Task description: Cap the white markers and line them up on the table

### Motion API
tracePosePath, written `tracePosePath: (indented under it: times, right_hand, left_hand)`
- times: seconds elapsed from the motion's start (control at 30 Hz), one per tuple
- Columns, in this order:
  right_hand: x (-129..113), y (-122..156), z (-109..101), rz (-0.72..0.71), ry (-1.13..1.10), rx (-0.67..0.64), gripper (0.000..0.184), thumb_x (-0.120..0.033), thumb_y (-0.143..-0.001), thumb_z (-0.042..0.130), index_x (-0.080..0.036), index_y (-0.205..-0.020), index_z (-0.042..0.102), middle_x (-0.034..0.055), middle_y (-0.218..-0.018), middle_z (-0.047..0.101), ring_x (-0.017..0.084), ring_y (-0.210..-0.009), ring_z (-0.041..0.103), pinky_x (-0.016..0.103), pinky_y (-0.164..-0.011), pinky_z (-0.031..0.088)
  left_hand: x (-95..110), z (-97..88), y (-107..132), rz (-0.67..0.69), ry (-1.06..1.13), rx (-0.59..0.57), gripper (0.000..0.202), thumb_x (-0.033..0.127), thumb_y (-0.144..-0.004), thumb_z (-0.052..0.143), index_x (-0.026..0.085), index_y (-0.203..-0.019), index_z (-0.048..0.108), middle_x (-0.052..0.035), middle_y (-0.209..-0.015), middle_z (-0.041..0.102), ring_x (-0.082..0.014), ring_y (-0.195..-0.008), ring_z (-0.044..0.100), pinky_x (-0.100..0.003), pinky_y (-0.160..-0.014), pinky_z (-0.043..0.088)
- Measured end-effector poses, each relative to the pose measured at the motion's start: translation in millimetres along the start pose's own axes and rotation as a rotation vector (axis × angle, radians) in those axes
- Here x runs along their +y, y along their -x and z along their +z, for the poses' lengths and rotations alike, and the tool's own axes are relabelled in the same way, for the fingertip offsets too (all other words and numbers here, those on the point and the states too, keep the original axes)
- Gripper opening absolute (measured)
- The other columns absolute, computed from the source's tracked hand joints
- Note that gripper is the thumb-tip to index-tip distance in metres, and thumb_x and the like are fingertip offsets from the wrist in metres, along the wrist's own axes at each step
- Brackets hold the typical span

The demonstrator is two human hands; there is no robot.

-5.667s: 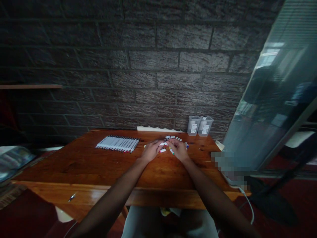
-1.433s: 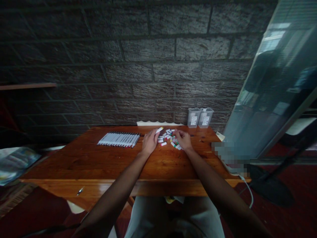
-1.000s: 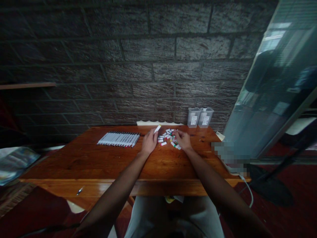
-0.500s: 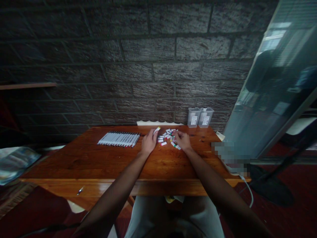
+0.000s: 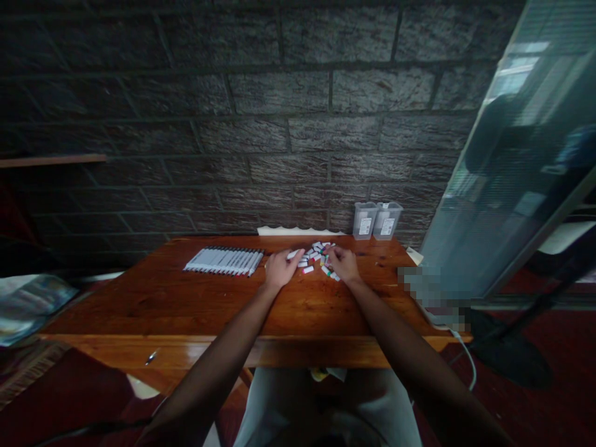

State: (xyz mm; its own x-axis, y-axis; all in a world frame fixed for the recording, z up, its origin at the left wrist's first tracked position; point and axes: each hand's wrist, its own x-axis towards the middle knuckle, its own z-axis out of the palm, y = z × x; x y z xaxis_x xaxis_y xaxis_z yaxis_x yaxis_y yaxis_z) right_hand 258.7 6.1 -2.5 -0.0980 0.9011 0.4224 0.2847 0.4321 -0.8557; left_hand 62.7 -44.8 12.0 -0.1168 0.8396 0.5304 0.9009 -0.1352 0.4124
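Note:
My left hand (image 5: 280,269) is closed on a small white marker cap (image 5: 293,254), which shows between thumb and fingers just above the wooden table. My right hand (image 5: 343,264) rests at the right side of a loose pile of marker caps (image 5: 308,270), its fingertips pinched together among them. Whether a cap sits in that pinch is hidden. The caps are white with coloured ends, red, green, yellow and dark. Left of my left hand, a row of capless-looking white markers (image 5: 224,261) lies side by side, dark tips showing along both ends.
Two clear plastic containers (image 5: 364,221) with white labels stand at the table's back right, near the stone wall. A white wavy-edged strip (image 5: 298,231) runs along the back edge. A white cable (image 5: 471,366) hangs at the right end; a drawer handle (image 5: 150,358) shows in front.
My left hand has turned and its thumb has shifted right over the held cap, so the cap's yellow end no longer shows. My right hand stays nearly still at the pile.

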Motion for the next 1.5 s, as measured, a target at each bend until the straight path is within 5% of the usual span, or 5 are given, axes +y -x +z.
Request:
tracePosePath:
  times: [0.5, 0.7, 0.87, 1.5]
  right_hand:
    - [0.3, 0.3, 0.3, -0.004, -0.008, -0.001, 0.047, -0.052, -0.088, 0.044, -0.016, -0.081, 0.073, 0.0009, -0.057, 0.063, 0.013, -0.054, 0.059, 0.021, -0.053, 0.044]
    - [1.6, -0.2, 1.1, -0.017, 0.016, 0.006, 0.048, -0.053, -0.088, 0.043, -0.017, -0.078, 0.072, 0.0011, -0.06, 0.066, 0.013, -0.054, 0.06, 0.021, -0.053, 0.043]
    - [2.1, -0.1, 0.8, -0.007, 0.026, -0.002, 0.05, -0.055, -0.087, 0.042, -0.017, -0.079, 0.073, 0.0007, -0.056, 0.063, 0.013, -0.052, 0.059, 0.021, -0.051, 0.042]
    - [-3.7, 1.3, -0.7, 0.015, 0.008, -0.007, 0.048, -0.055, -0.087, 0.045, -0.017, -0.081, 0.073, 0.0008, -0.059, 0.066, 0.013, -0.054, 0.062, 0.021, -0.052, 0.045]
  left_hand:
    - [-1.5, -5.2, 1.7, 0.11, -0.058, -0.115, 0.052, 0.051, -0.091, 0.04, 0.018, -0.066, 0.072, -0.0085, -0.066, 0.069, -0.0179, -0.063, 0.061, -0.028, -0.059, 0.029]
    - [-5.8, 1.6, -0.7, -0.002, 0.052, -0.004, 0.047, 0.054, -0.095, 0.033, 0.022, -0.1, 0.067, -0.0059, -0.088, 0.073, -0.0208, -0.083, 0.067, -0.026, -0.07, 0.042]
    - [-10.1, 9.0, -3.5, 0.079, 0.166, 0.014, 0.043, 0.047, -0.098, 0.032, 0.028, -0.127, 0.056, -0.0008, -0.126, 0.064, -0.0189, -0.113, 0.061, -0.027, -0.095, 0.045]
    - [-3.7, 1.7, -1.4, 0.016, 0.161, 0.045, 0.039, 0.046, -0.094, 0.044, 0.024, -0.123, 0.058, -0.0046, -0.12, 0.067, -0.0197, -0.106, 0.064, -0.024, -0.091, 0.044]
